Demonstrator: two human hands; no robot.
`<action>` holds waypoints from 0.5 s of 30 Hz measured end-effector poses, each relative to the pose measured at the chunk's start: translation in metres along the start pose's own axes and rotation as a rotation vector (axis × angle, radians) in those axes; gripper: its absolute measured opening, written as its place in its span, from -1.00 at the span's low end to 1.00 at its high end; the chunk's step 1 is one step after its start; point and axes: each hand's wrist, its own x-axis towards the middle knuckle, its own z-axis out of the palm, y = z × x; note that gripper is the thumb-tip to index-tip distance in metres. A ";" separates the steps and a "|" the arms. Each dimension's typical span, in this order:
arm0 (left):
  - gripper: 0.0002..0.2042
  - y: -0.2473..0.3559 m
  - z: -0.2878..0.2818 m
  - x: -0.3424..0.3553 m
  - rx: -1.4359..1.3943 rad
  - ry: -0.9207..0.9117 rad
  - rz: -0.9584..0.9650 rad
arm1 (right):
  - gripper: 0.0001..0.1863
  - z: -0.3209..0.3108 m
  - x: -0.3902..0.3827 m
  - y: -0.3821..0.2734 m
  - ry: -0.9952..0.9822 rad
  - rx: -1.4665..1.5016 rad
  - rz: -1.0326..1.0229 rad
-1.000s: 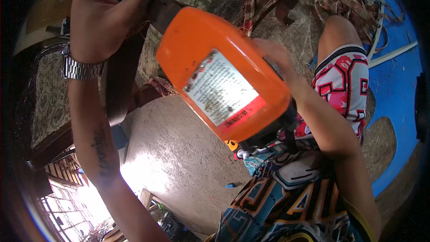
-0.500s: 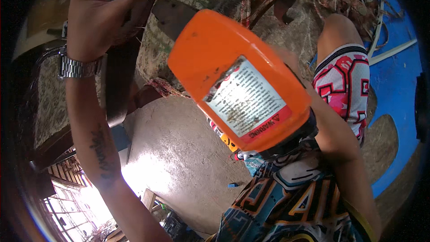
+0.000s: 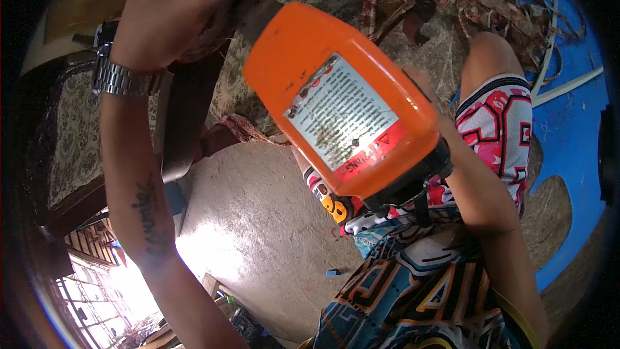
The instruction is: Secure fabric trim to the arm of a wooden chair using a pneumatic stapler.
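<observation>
Head view: nearest me, an orange casing (image 3: 365, 68) is raised at a tilt in front of the person's torso. It has a pale warning label (image 3: 339, 113) on its face, a black end (image 3: 413, 178) low on the right, and a dark nose (image 3: 260, 16) at upper left. Casing closed; contents hidden.

Right hand (image 3: 420, 84) behind the casing's right edge, mostly covered; cannot tell how its fingers close.

Left hand (image 3: 168, 19) by the nose, thumb stretched toward it; fingertips dim, so cannot tell whether they pinch anything. Metal watch (image 3: 126, 81) on that wrist.

Beyond: printed shirt (image 3: 420, 284), pink-and-white shorts (image 3: 497, 129). Small blue object (image 3: 332, 273) on the grey floor (image 3: 258, 200). To the right, blue sheet (image 3: 571, 155), patterned strips (image 3: 500, 10) heaped by its upper part. Farthest, lower left: glaring daylight behind a lattice (image 3: 90, 291).
</observation>
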 end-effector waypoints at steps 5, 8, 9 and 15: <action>-0.32 0.008 -0.012 0.005 0.156 -0.020 -0.031 | -0.30 -0.004 0.004 -0.011 0.008 0.054 0.041; -0.30 -0.014 -0.019 0.009 0.275 -0.006 0.098 | -0.27 -0.002 0.005 -0.013 0.003 0.113 0.006; -0.30 -0.018 -0.022 0.008 0.276 0.003 0.097 | -0.26 -0.002 0.004 -0.011 -0.008 0.147 0.025; -0.26 -0.016 -0.025 0.010 0.044 -0.059 -0.060 | -0.21 0.004 -0.011 -0.001 -0.059 0.073 -0.024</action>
